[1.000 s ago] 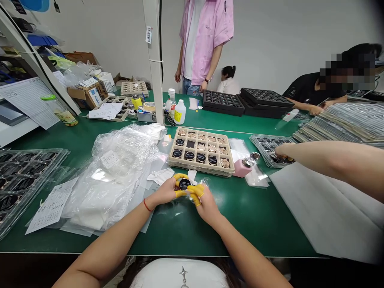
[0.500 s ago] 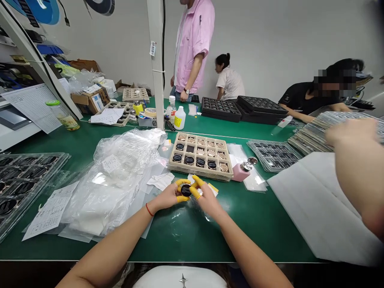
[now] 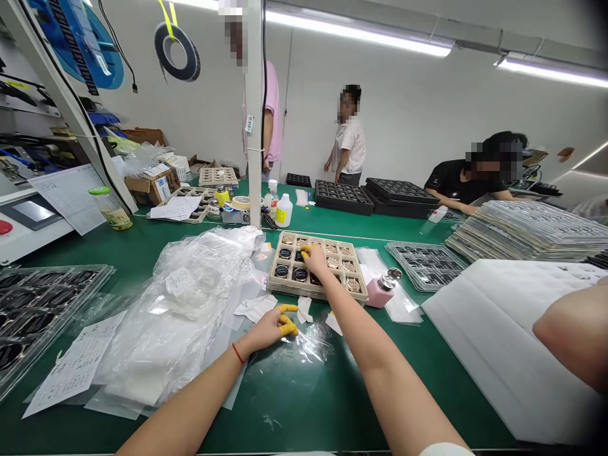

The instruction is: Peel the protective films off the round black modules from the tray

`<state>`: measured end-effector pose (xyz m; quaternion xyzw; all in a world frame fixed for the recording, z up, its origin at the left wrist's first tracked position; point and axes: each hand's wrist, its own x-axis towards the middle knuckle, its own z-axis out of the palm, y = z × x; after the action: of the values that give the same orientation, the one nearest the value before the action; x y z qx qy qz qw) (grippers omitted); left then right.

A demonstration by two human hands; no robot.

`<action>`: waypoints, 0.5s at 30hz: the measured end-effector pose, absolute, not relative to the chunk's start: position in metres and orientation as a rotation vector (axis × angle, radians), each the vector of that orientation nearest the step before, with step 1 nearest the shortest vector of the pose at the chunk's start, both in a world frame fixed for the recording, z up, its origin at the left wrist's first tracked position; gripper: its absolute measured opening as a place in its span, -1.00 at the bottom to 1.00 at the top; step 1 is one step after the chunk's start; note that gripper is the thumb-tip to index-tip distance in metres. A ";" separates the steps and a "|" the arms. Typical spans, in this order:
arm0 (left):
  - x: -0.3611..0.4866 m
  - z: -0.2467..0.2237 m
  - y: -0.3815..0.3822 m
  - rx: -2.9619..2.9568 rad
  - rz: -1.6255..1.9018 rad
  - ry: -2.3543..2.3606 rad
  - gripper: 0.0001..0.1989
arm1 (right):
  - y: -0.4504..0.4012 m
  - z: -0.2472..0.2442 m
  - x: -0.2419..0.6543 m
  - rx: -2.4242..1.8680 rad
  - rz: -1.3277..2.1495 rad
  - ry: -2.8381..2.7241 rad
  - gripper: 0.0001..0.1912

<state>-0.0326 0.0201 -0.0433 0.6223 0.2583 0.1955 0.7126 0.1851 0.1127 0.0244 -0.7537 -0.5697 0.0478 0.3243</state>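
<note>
left hand (image 3: 270,326) spread low over the table (image 3: 304,399); right hand (image 3: 316,261) stretched forward to the tray (image 3: 313,292), grip unclear.

A smooth green tabletop (image 3: 285,392) carries, near its middle, a beige, rectangular, compartmented tray (image 3: 304,291), with a pink, boxy bottle with a metal cap (image 3: 379,292) just beside its right end. Crumpled white tissue (image 3: 256,308) and thin, crinkled clear film (image 3: 313,347) lie in front. Leftward spreads a heap of clear plastic bags (image 3: 190,297); rightward, a large, flat white sheet (image 3: 494,361). Farther back stand a white plastic bottle with a yellow label (image 3: 284,213) and a green-lidded clear jar (image 3: 114,214).
</note>
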 end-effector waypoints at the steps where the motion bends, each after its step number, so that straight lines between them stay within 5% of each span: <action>1: -0.032 -0.045 0.020 1.369 0.438 0.570 -0.42 | 0.112 0.022 0.187 -2.003 0.097 -1.509 -0.81; 15: -0.031 -0.045 0.025 1.311 0.421 0.549 -0.46 | 0.078 0.023 0.215 -2.165 0.079 -1.482 -0.83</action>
<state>-0.0314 0.0247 -0.0449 0.5972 0.2501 0.1916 0.7376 0.2146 0.0777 0.0227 -0.7975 -0.5458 0.0290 0.2554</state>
